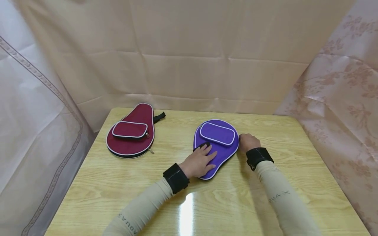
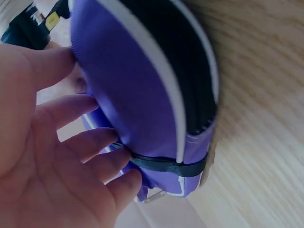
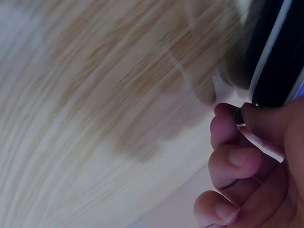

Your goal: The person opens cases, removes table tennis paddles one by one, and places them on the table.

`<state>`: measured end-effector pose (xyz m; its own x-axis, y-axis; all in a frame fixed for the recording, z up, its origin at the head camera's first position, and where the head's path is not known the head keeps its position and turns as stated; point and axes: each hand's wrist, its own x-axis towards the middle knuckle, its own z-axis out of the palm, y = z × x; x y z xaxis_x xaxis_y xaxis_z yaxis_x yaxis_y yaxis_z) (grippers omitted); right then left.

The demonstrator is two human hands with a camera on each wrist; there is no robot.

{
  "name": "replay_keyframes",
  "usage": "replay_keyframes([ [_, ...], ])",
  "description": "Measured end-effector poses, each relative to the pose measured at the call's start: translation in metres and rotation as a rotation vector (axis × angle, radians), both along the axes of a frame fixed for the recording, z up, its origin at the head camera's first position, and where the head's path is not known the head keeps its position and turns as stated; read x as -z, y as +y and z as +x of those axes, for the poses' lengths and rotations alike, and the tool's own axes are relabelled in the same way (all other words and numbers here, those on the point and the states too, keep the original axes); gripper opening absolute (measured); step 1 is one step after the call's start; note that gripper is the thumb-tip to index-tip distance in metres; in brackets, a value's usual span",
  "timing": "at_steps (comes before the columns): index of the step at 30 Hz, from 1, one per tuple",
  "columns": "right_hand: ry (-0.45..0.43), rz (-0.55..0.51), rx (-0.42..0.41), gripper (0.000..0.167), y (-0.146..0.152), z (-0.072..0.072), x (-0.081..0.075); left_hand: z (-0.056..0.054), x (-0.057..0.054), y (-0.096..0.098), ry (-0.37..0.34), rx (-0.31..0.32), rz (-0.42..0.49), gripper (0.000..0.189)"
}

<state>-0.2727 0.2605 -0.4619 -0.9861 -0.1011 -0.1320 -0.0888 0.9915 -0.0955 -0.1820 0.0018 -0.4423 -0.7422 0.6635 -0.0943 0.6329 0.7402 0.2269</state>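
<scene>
A purple table tennis paddle case [image 1: 222, 152] with white piping lies on the table, its wide end away from me and a small pocket [image 1: 217, 133] on top. My left hand [image 1: 199, 162] rests on its narrower part with the fingers spread and fairly straight. In the left wrist view, the case's dark zip side [image 2: 175, 61] and a black strap [image 2: 166, 165] show beside the fingers. At the case's right edge, my right hand [image 1: 248, 143] has its fingers curled. Thumb and forefinger pinch a small dark zipper pull [image 3: 239, 116] beside the black side of the case, mostly hidden by the fingertips.
A dark red paddle case [image 1: 133, 113] with a pocket and a black strap [image 1: 159, 117] lies at the left on the wooden table [image 1: 118, 183]. Beige cloth [image 1: 183, 65] hangs behind the table, with patterned cloth [image 1: 348, 108] at the right.
</scene>
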Motion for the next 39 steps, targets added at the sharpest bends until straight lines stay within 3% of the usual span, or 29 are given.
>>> replay_keyframes([
  [8,0.029,-0.054,0.017,0.017,-0.018,-0.006,0.003,0.002,0.011,0.003,0.008,0.062,-0.031,0.058],
  [24,0.065,-0.096,0.023,0.017,-0.016,0.002,0.003,0.004,0.014,0.012,0.052,0.034,-0.115,0.059],
  [32,0.075,-0.097,-0.028,0.013,-0.011,0.016,0.008,0.002,0.015,0.012,0.076,0.046,-0.124,0.059],
  [39,0.096,-0.150,-0.117,0.013,-0.012,0.041,0.010,-0.001,0.018,0.012,0.048,0.025,-0.116,0.059],
])
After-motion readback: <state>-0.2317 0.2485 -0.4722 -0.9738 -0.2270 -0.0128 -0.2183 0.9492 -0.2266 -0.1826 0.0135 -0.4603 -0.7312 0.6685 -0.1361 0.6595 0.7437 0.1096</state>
